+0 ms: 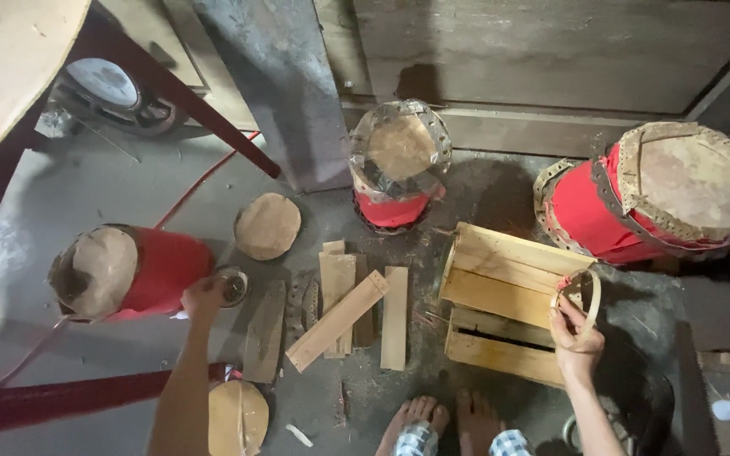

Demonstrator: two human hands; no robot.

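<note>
Two hands at work among red drums on a workshop floor.

Head view: the left hand (204,297) reaches a small round tin (233,285) beside the lying red drum (133,272); whether its fingers grip it I cannot tell. The right hand (576,333) pinches a thin wooden hoop (583,291) over the wooden crate (504,300).

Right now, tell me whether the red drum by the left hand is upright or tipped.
Tipped. The red drum lies on its side, skin head facing left, with the left hand at its other end.
</note>
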